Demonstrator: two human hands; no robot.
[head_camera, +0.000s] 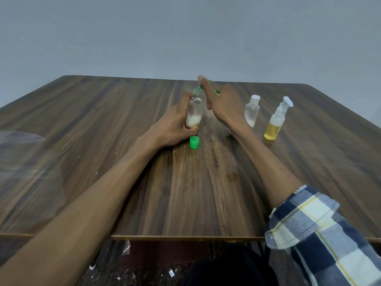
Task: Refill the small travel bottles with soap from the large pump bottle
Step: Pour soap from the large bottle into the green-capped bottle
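Your left hand [175, 122] grips a clear travel bottle [194, 112] mid-table, fingers wrapped round its lower half. The bottle is open and tilted slightly, with white foamy soap filling roughly the bottom quarter and a thin amber layer under it. Your right hand [220, 104] sits on a green pump head [208, 87] just beside it; the nozzle points at the bottle neck, the pump bottle's body is hidden behind the hand, and I can't tell what the fingers are doing. Green cap [194, 142] lies on the wooden table [103, 162], just in front of your left hand. To the right stand a clear flip-cap bottle [252, 110], apparently empty, and a small pump bottle [277, 120] with yellow liquid in its lower half.
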